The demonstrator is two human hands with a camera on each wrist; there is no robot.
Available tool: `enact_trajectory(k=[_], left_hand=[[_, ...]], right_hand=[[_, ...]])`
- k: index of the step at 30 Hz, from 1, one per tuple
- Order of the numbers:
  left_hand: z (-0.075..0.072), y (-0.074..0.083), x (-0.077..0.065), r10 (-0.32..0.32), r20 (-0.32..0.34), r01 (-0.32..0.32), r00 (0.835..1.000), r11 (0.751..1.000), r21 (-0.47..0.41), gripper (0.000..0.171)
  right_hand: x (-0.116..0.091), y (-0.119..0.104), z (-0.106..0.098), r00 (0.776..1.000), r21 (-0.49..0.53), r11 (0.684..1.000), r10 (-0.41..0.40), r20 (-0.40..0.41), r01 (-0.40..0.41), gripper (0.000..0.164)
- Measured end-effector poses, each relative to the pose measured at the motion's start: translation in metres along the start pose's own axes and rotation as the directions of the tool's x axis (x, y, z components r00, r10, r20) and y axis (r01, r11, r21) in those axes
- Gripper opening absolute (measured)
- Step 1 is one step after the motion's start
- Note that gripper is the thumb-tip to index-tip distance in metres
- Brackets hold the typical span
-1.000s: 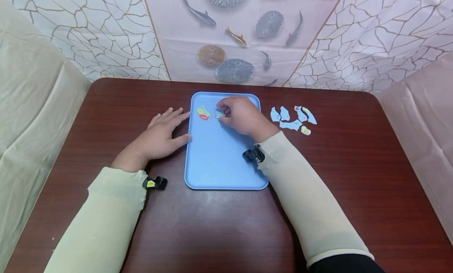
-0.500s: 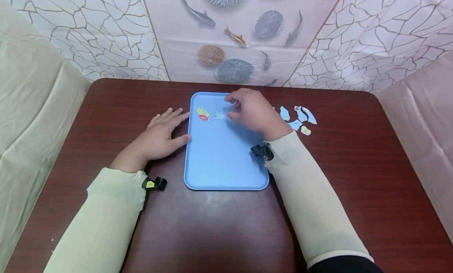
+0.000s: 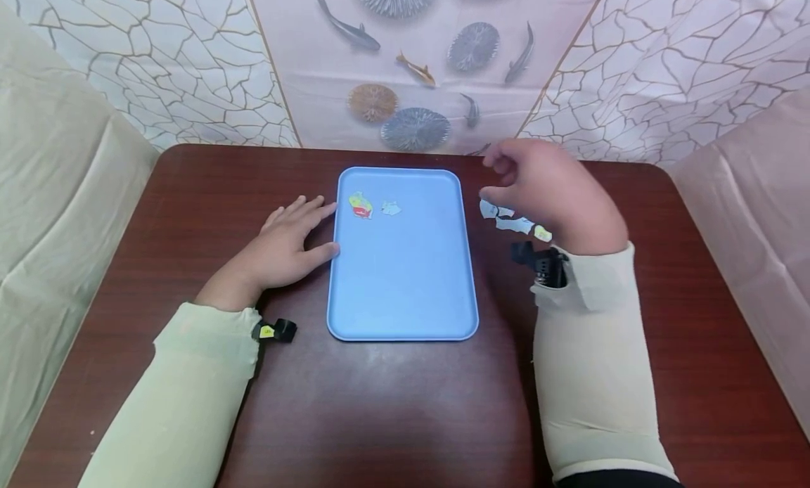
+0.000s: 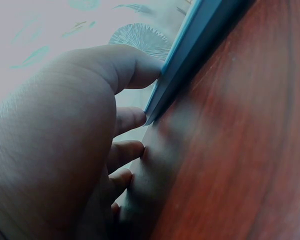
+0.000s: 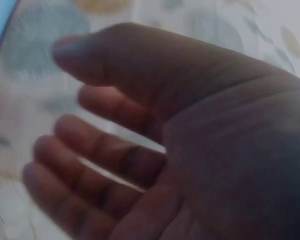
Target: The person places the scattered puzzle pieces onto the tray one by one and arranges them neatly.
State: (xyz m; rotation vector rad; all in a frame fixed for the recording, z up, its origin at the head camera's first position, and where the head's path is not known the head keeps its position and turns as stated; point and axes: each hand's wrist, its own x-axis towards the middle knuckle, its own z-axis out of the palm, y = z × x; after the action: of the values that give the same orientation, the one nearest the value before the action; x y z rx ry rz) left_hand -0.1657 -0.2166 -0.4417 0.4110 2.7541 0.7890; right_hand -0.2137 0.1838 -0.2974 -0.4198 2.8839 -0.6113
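My left hand (image 3: 278,252) lay with its fingers spread apart, the tips of thumb and forefinger touching the left edge of the blue tray (image 3: 405,277), where a red-and-yellow cut-out (image 3: 360,205) and, just to its right, a pale blue piece (image 3: 390,208) lay flat near the far end. My right hand (image 3: 557,193) hung over the loose pieces (image 3: 514,225) on the dark table (image 3: 405,418), right of the tray, its fingers loosely bent and the thumb standing apart from them, partly covering the group in the head view.
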Motion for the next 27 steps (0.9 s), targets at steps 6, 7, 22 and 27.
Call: enact_trajectory(k=[6, 7, 22, 27], left_hand=[[0.000, -0.002, 0.000, -0.002, -0.003, 0.002, 1.000, 1.000, -0.001, 0.080], [0.000, -0.002, 0.000, -0.002, -0.003, 0.002, 1.000, 1.000, -0.001, 0.080], [-0.001, 0.000, -0.001, -0.009, 0.001, 0.009, 1.000, 1.000, -0.001, 0.079], [-0.001, 0.001, -0.002, -0.011, 0.001, 0.011, 1.000, 1.000, -0.004, 0.079]], right_hand=[[-0.012, 0.031, -0.020, 0.989, -0.049, 0.990, 0.132, 0.066, -0.129, 0.041], [-0.012, 0.037, -0.021, 0.987, -0.072, 0.988, 0.145, 0.075, -0.140, 0.041], [-0.008, 0.097, -0.013, 0.908, -0.021, 0.946, 0.317, 0.274, -0.324, 0.026], [-0.002, 0.108, -0.006, 0.899, 0.001, 0.947, 0.306, 0.314, -0.322, 0.026]])
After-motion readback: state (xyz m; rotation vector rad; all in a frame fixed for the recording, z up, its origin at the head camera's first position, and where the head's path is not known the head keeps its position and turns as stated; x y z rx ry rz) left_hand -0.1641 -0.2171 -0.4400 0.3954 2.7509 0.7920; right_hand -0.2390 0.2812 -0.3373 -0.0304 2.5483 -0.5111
